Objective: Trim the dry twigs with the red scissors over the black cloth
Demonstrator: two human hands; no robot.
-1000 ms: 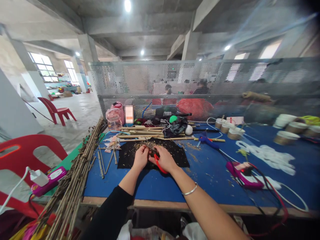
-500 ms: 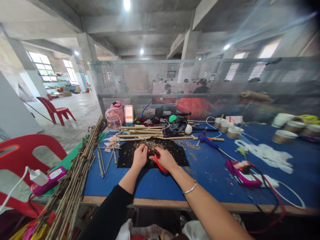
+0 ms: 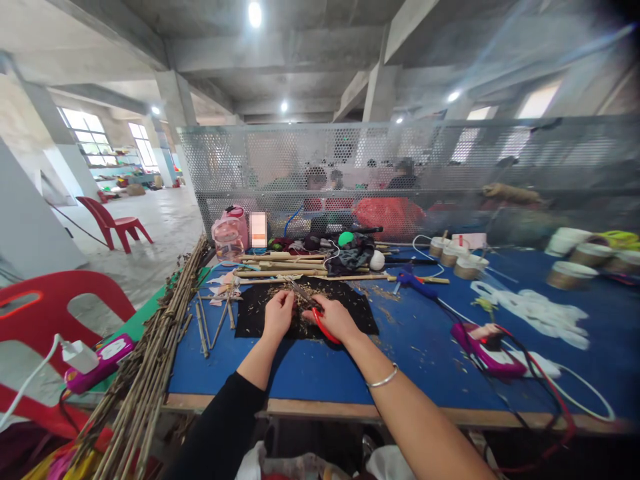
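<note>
Red-handled scissors (image 3: 327,327) are gripped in my right hand (image 3: 336,317), with their blades pointing up and to the left. My left hand (image 3: 279,315) is closed in a pinch just left of the blades; whatever sits between its fingertips is too small to make out. Both hands are over a black cloth (image 3: 355,313) strewn with plant chips and clippings. Thin cut sticks (image 3: 203,327) and pale scraps (image 3: 223,290) lie to the left of the cloth.
A long bundle of dry stems (image 3: 155,353) runs along the left side. Behind the cloth lie bamboo sticks (image 3: 285,267). A blue glue gun (image 3: 416,283), purple power strips (image 3: 487,353) with cords, and paper cups (image 3: 470,265) stand right. A perforated metal screen (image 3: 320,153) borders the back.
My right hand with the scissors has shifted slightly right, away from my left hand, and the blades show more. The left hand stays pinched in nearly the same place.
</note>
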